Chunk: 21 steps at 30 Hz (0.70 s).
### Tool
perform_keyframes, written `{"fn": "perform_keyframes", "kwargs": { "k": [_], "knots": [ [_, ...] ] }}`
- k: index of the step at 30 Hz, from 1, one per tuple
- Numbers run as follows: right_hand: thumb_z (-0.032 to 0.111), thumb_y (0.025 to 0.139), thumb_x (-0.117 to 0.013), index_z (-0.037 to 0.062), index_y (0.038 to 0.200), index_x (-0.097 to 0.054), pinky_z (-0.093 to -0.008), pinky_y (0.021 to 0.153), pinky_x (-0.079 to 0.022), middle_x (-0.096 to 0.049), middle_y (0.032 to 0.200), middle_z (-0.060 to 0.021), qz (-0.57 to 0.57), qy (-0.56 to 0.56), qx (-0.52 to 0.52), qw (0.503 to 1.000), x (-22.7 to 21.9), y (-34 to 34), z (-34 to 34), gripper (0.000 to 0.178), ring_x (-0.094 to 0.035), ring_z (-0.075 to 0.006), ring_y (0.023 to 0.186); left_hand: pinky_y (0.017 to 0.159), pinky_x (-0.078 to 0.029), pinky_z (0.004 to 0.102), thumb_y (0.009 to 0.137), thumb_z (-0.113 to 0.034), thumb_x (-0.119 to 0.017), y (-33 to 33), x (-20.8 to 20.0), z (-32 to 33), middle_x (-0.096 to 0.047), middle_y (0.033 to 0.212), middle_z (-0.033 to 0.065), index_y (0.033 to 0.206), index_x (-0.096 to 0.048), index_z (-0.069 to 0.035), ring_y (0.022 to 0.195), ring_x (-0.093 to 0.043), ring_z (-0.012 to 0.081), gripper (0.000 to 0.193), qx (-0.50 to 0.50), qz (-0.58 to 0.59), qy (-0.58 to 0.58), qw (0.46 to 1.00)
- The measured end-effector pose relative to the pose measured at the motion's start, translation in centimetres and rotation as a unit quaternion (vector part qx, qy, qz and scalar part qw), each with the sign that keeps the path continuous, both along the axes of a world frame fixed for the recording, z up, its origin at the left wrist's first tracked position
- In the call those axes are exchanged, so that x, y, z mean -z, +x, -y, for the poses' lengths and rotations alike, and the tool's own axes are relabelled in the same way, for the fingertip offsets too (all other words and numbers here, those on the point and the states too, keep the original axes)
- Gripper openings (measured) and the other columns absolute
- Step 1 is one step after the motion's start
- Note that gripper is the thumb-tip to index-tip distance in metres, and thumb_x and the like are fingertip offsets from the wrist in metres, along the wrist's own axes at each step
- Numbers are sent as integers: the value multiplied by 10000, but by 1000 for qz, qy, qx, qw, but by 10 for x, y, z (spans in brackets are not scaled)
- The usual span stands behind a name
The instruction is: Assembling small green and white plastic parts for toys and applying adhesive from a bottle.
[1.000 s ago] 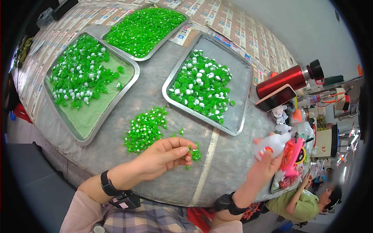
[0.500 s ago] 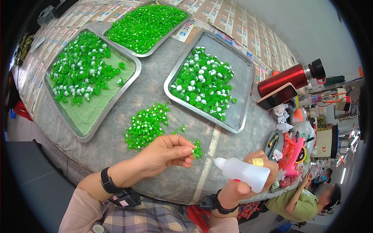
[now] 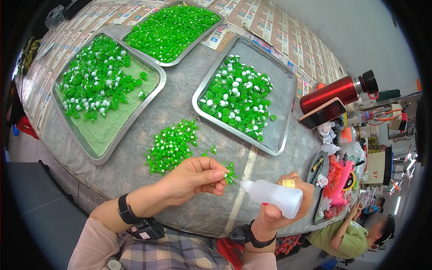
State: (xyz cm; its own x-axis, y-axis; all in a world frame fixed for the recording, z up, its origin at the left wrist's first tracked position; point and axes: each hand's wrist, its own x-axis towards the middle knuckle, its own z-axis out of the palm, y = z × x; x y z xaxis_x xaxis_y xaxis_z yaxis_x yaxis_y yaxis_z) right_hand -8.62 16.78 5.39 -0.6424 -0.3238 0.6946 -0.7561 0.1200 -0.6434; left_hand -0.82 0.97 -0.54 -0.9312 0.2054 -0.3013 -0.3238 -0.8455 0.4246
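Observation:
My left hand (image 3: 195, 177) is closed in a pinch on a small green plastic piece with a white spot (image 3: 226, 174), mostly hidden by the fingertips. In my right hand (image 3: 270, 220) is a translucent white squeeze bottle (image 3: 276, 196), tilted with its narrow tip toward the pinched piece. A gap separates the tip from my left fingers. Just beyond my left hand lies a loose pile of small green pieces with white spots (image 3: 171, 146), with a few strays beside it. A metal tray (image 3: 281, 112) of green pieces with white balls stands beyond.
A second metal tray (image 3: 101, 148) of similar green-and-white pieces stands left, and a third tray (image 3: 216, 24) of small green pieces lies behind. On the right are a red thermos (image 3: 330, 93), a phone (image 3: 321, 113) and a pink glue gun (image 3: 342, 182). Another person (image 3: 355, 234) sits at far right.
The squeeze bottle in my right hand has shifted slightly left and up, its tip nearer my left fingers. My left hand keeps its pinch in nearly the same place.

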Motion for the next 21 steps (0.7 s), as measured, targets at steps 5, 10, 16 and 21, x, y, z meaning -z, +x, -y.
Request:
{"fn": "perform_keyframes", "kwargs": {
  "k": [5,10,16,21],
  "knots": [
    [505,521,-736,38,828,-438,-237,434,-294,-424,579,-5,53,-90,52,993,-1,3,4,633,-388,-120,465,671,-503,253,822,-150,-538,0,2,-1,-579,804,60,889,-530,-22,702,-577,112,145,2,-7,10,1000],
    [505,526,-731,32,822,-438,-236,436,-294,-426,585,-11,31,-79,52,995,0,0,4,630,-386,-120,469,661,-502,250,823,-161,-537,0,2,-1,-582,799,57,876,-534,-29,690,-577,107,143,2,-5,12,1000],
    [546,518,-713,25,814,-437,-239,446,-304,-420,564,-11,72,-144,116,980,-2,4,6,659,-399,-128,479,672,-490,249,822,-149,-538,0,1,0,-584,799,56,876,-539,-23,705,-574,108,137,-4,-6,-14,1000],
    [765,657,-329,35,693,-347,-231,442,-322,-374,579,-30,42,44,215,975,-11,6,10,731,-364,-130,476,695,-471,234,800,-82,-556,1,-7,-4,-587,822,58,902,-548,3,751,-564,102,133,-93,-49,-168,980]
  ]
}}
